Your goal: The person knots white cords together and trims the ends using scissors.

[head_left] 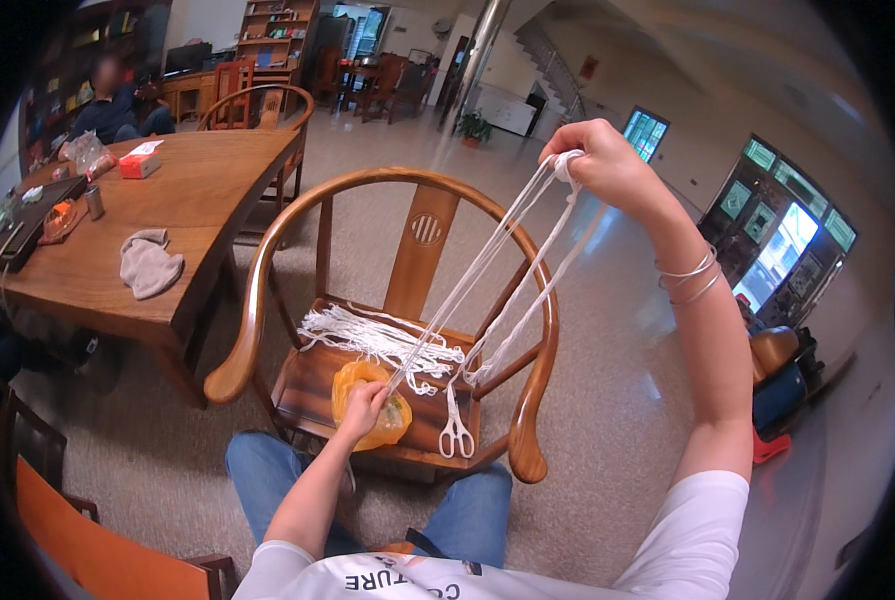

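Several white cords (476, 268) stretch diagonally between my two hands. My right hand (600, 165), raised high at the right, is closed round their looped, bunched upper end. Low over the chair seat, my left hand (366, 405) pinches the lower end of the strands. Beneath that hand lies a yellow plastic bag (380, 425), partly covered by it. A heap of cut white cords (373, 338) is spread across the back of the seat. White-handled scissors (456, 437) rest at the seat's front right, next to trailing cord.
The wooden armchair (428, 232) with a curved back stands before my knees. To the left is a wooden table (203, 165) bearing a cloth (151, 264), a red and white box (141, 161) and a dark tray (30, 222). A person (113, 105) sits behind it.
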Motion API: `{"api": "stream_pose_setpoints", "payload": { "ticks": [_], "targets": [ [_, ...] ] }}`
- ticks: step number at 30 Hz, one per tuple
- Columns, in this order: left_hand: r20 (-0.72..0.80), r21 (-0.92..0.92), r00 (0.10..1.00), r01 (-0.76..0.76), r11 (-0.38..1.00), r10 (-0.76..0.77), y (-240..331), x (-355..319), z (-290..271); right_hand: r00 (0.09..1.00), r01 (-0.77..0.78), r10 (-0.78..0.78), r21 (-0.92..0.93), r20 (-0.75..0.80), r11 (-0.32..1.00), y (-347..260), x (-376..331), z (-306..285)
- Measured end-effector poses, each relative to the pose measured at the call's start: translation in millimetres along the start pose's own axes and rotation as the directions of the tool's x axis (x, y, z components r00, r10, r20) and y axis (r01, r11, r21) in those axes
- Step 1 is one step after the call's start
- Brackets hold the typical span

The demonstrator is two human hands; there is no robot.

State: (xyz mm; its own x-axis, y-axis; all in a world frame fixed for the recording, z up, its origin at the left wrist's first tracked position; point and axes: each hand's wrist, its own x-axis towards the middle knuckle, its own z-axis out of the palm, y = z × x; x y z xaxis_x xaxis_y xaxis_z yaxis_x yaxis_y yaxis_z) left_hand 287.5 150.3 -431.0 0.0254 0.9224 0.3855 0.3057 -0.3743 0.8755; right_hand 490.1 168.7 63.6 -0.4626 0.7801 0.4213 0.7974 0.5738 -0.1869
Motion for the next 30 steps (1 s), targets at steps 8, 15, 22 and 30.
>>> {"api": "stream_pose_setpoints", "payload": {
  "ticks": [8, 15, 22, 30],
  "targets": [
    [-0.006, -0.049, 1.0, 0.03, 0.998, -0.03, -3, -1, 2, 0.987, -0.122, 0.102, 0.177, 0.121, 0.977, 2, -4, -1],
    [0.036, 0.015, 0.999, 0.01, 1.0, -0.011, -11, -3, 0, 0.966, -0.215, 0.155, 0.312, 0.206, 0.925, 11, -6, 1],
    [0.069, 0.042, 0.997, 0.038, 0.998, -0.04, -9, -4, -1, 0.97, -0.21, 0.141, 0.394, 0.197, 0.895, 13, -5, 8],
    [0.079, -0.017, 0.995, 0.058, 0.998, -0.057, -4, -8, 0, 0.969, -0.244, 0.203, 0.43, 0.14, 0.869, 17, -5, 21]
  ]
}}
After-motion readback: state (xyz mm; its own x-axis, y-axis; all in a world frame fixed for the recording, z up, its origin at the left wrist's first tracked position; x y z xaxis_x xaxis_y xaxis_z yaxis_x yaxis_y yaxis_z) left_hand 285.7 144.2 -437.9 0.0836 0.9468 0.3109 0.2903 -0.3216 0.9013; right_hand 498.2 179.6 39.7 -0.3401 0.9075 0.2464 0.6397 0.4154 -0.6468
